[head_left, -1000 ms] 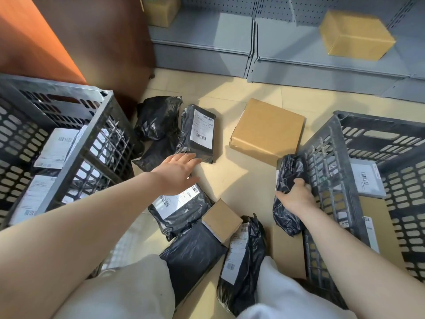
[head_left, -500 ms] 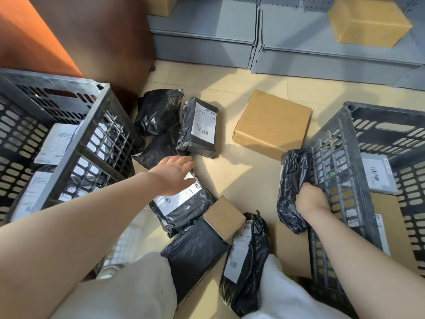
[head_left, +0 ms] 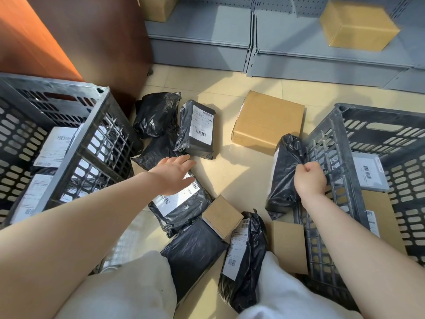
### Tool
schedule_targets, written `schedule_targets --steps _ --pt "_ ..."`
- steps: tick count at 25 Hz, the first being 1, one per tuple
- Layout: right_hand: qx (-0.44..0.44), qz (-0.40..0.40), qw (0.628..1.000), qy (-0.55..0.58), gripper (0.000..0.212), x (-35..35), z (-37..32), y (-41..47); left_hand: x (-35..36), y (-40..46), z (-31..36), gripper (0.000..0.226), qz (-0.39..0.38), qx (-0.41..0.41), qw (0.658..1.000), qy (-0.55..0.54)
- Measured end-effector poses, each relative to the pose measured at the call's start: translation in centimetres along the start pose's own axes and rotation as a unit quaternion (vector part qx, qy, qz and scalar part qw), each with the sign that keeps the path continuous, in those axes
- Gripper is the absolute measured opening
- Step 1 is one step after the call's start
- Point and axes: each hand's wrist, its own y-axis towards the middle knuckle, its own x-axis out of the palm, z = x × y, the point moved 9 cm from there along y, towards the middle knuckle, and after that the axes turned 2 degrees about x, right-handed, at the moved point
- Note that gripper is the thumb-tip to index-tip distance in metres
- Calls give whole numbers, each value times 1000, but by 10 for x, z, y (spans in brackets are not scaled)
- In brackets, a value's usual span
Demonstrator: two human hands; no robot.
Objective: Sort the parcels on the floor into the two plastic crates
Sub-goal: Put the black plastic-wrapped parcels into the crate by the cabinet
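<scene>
Two dark plastic crates stand on the floor: the left crate (head_left: 69, 143) holds labelled black bags, the right crate (head_left: 331, 157) holds a grey labelled parcel and cardboard. My right hand (head_left: 310, 180) is shut on a black bag parcel (head_left: 282, 176), held against the right crate's outer wall. My left hand (head_left: 172, 174) hovers open, fingers spread, over a labelled black bag (head_left: 184, 206). Around it lie more black bags (head_left: 200, 127) (head_left: 156, 113), a flat cardboard box (head_left: 269, 123) and a small cardboard box (head_left: 222, 216).
Two more black bags (head_left: 193, 252) (head_left: 241, 256) lie by my knees in white trousers. A flat cardboard piece (head_left: 289, 245) rests beside the right crate. A brown cabinet (head_left: 92, 42) stands at the back left; grey shelving (head_left: 276, 42) behind carries a cardboard box (head_left: 356, 24).
My right hand has closed into a fist on the black bag and lifted it higher against the right crate. My left hand stays over the labelled bag, barely moved.
</scene>
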Motion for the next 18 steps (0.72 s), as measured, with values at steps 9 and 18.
schedule_targets --steps 9,18 --pt "97 -71 956 268 13 27 -25 -17 -9 4 9 59 23 -38 987 -158" --pt "172 -286 826 454 38 86 -66 -42 -6 10 26 50 -20 -106 721 -685"
